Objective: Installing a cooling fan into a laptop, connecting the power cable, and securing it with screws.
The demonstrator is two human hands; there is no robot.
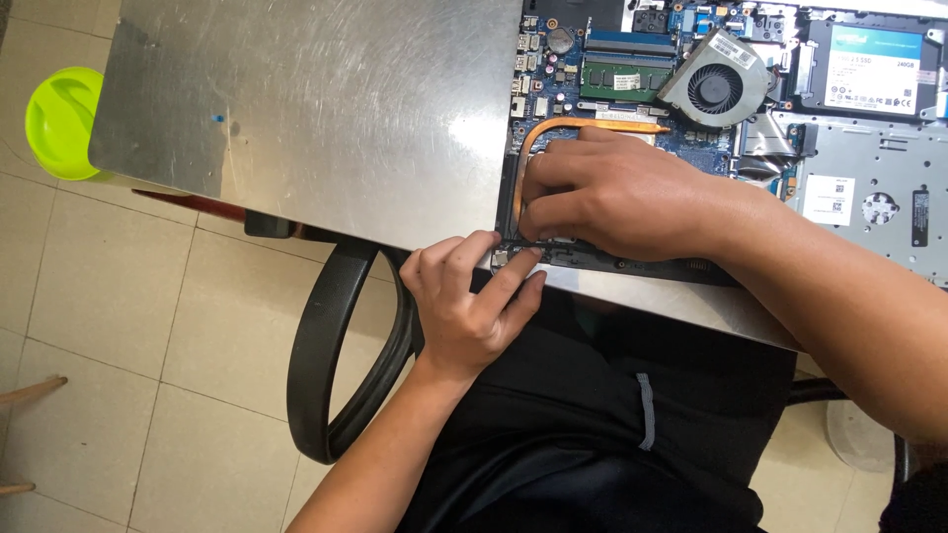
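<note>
Both hands, left hand (464,306) and right hand (612,197), pinching opened laptop (849,168) corner at table (326,109) edge, bare steel leftward.

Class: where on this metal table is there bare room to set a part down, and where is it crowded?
Free: the steel tabletop left of the opened laptop, out to its left edge. Crowded: the laptop's near left corner, where the left hand and right hand work beside the copper heat pipe and fan.
</note>
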